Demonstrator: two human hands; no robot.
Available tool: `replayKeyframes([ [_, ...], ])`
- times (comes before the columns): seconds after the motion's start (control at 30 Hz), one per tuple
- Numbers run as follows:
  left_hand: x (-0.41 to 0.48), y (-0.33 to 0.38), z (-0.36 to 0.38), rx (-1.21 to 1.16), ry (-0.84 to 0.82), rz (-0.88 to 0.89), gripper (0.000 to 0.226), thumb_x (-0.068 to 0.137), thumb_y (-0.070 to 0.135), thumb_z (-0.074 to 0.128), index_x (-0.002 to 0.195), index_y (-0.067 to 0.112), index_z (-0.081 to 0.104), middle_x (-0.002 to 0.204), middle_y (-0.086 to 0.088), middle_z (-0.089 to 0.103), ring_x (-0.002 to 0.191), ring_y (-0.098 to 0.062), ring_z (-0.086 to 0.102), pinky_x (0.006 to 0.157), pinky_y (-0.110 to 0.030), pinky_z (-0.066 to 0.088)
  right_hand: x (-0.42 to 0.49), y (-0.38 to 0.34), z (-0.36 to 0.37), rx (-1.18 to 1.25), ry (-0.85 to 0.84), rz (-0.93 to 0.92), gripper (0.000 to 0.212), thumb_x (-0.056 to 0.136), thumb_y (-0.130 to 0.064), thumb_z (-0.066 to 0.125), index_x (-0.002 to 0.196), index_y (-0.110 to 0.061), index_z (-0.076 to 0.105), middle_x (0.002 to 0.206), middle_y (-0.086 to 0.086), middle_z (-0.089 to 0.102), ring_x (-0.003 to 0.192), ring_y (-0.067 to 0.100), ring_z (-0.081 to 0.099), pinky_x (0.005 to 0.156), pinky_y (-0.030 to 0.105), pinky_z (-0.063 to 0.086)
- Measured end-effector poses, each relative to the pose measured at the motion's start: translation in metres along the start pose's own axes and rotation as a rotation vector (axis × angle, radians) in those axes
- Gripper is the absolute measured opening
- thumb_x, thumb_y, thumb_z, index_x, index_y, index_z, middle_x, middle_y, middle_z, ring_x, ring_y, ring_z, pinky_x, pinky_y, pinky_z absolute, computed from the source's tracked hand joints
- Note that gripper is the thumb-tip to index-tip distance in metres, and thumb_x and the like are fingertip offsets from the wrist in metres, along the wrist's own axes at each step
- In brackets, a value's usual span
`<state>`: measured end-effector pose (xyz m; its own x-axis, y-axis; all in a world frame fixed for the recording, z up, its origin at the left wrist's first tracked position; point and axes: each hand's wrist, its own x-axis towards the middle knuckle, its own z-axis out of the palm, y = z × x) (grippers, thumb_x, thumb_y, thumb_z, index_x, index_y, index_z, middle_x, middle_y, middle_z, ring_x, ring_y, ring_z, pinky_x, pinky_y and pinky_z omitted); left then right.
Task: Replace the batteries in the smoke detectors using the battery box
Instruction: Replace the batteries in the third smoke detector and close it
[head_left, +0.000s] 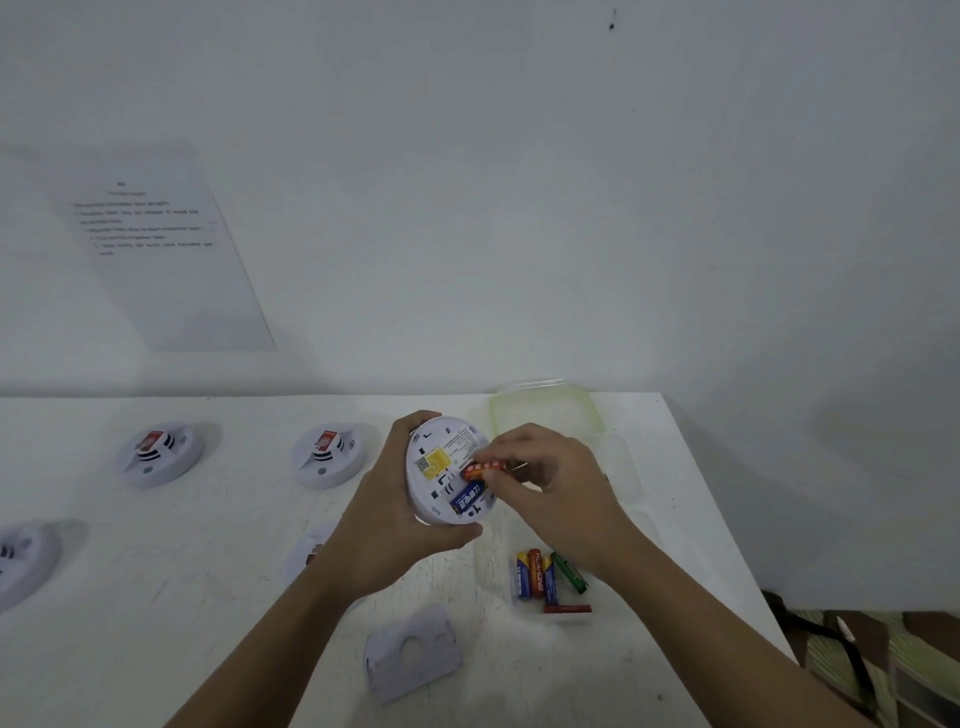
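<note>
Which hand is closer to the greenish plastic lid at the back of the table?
Right. The right hand, pinching an orange battery, is just in front of the lid. The left hand, holding the smoke detector, is farther away, to the lid's front-left.

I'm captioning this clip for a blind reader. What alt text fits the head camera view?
A person's left hand holds a white smoke detector, its back showing, while the right hand pinches an orange battery at its compartment, next to a seated blue battery. Spare batteries lie by the right forearm; other detectors rest on the white table to the left.
</note>
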<state>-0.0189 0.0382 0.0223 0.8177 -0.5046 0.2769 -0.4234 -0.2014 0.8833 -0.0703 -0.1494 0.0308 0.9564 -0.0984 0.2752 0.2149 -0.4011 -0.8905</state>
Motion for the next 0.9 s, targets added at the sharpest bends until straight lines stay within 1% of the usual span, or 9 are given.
replayKeyframes([
  [0.1, -0.004, 0.002, -0.002, 0.007, 0.009, 0.004, 0.09, 0.061, 0.002, 0.093, 0.128, 0.032, 0.04, 0.114, 0.03, 0.057, 0.114, -0.001, 0.059, 0.08, -0.011, 0.052, -0.004, -0.003, 0.004, 0.005, -0.016, -0.006, 0.022, 0.094, -0.007, 0.065, 0.111, -0.015, 0.077, 0.103, -0.009, 0.069, 0.1, 0.003, 0.067, 0.08, 0.021, 0.059],
  [0.2, -0.007, 0.005, -0.003, 0.008, 0.007, 0.004, 0.089, 0.062, 0.0, 0.092, 0.127, 0.03, 0.041, 0.111, 0.031, 0.056, 0.112, 0.003, 0.058, 0.078, -0.009, 0.051, -0.006, -0.007, 0.005, 0.056, 0.026, -0.003, 0.025, 0.092, -0.008, 0.069, 0.115, -0.016, 0.073, 0.099, -0.005, 0.075, 0.094, 0.01, 0.071, 0.08, 0.027, 0.061],
  [0.27, -0.009, 0.006, -0.003, 0.008, 0.011, 0.002, 0.089, 0.062, 0.001, 0.092, 0.127, 0.031, 0.041, 0.112, 0.032, 0.055, 0.113, 0.004, 0.057, 0.078, -0.008, 0.051, -0.008, -0.009, 0.005, 0.124, 0.054, -0.008, 0.022, 0.088, -0.008, 0.075, 0.109, -0.013, 0.071, 0.094, -0.002, 0.076, 0.088, 0.014, 0.073, 0.077, 0.029, 0.062],
  [0.37, -0.01, 0.006, -0.003, 0.019, 0.008, 0.001, 0.09, 0.061, 0.005, 0.094, 0.127, 0.033, 0.04, 0.113, 0.033, 0.055, 0.112, 0.004, 0.057, 0.078, -0.008, 0.051, -0.011, -0.011, 0.005, 0.134, 0.074, -0.054, 0.017, 0.084, -0.011, 0.08, 0.097, -0.011, 0.07, 0.089, -0.005, 0.076, 0.085, 0.014, 0.073, 0.073, 0.025, 0.06],
  [0.5, -0.011, 0.007, -0.003, 0.035, 0.018, -0.002, 0.085, 0.059, 0.024, 0.091, 0.127, 0.035, 0.041, 0.112, 0.035, 0.053, 0.114, 0.005, 0.055, 0.079, -0.004, 0.048, -0.013, -0.011, 0.007, 0.066, 0.14, -0.08, 0.009, 0.088, -0.018, 0.075, 0.091, -0.025, 0.07, 0.088, -0.017, 0.074, 0.087, 0.009, 0.072, 0.074, 0.025, 0.06],
  [0.63, -0.012, 0.008, -0.004, 0.041, 0.026, -0.006, 0.083, 0.058, 0.028, 0.089, 0.125, 0.034, 0.041, 0.112, 0.036, 0.051, 0.115, 0.006, 0.052, 0.08, -0.003, 0.047, -0.01, -0.013, 0.006, 0.289, 0.167, 0.036, 0.008, 0.094, -0.009, 0.066, 0.09, -0.014, 0.069, 0.088, 0.001, 0.076, 0.076, 0.02, 0.073, 0.064, 0.031, 0.061],
  [0.73, -0.012, 0.008, -0.004, 0.05, 0.031, -0.008, 0.083, 0.058, 0.025, 0.091, 0.124, 0.035, 0.041, 0.11, 0.041, 0.05, 0.115, 0.01, 0.051, 0.079, -0.001, 0.046, -0.01, -0.014, 0.006, 0.279, 0.139, 0.061, 0.011, 0.098, -0.01, 0.061, 0.092, -0.018, 0.067, 0.087, 0.0, 0.073, 0.07, 0.024, 0.071, 0.059, 0.033, 0.06],
  [0.8, -0.012, 0.007, -0.004, 0.05, 0.033, -0.006, 0.086, 0.06, 0.016, 0.095, 0.124, 0.036, 0.04, 0.111, 0.039, 0.051, 0.114, 0.01, 0.052, 0.078, -0.003, 0.047, -0.01, -0.014, 0.008, 0.297, 0.128, 0.088, 0.01, 0.101, -0.013, 0.057, 0.096, -0.018, 0.064, 0.086, 0.001, 0.07, 0.063, 0.026, 0.071, 0.056, 0.037, 0.059],
  [0.9, -0.012, 0.004, -0.003, 0.054, 0.027, -0.003, 0.087, 0.059, 0.016, 0.094, 0.125, 0.035, 0.042, 0.113, 0.034, 0.053, 0.114, 0.005, 0.055, 0.08, -0.006, 0.05, -0.009, -0.015, 0.006, 0.266, 0.121, 0.139, 0.002, 0.097, -0.017, 0.064, 0.098, -0.018, 0.063, 0.084, 0.005, 0.071, 0.051, 0.023, 0.067, 0.05, 0.034, 0.055],
])
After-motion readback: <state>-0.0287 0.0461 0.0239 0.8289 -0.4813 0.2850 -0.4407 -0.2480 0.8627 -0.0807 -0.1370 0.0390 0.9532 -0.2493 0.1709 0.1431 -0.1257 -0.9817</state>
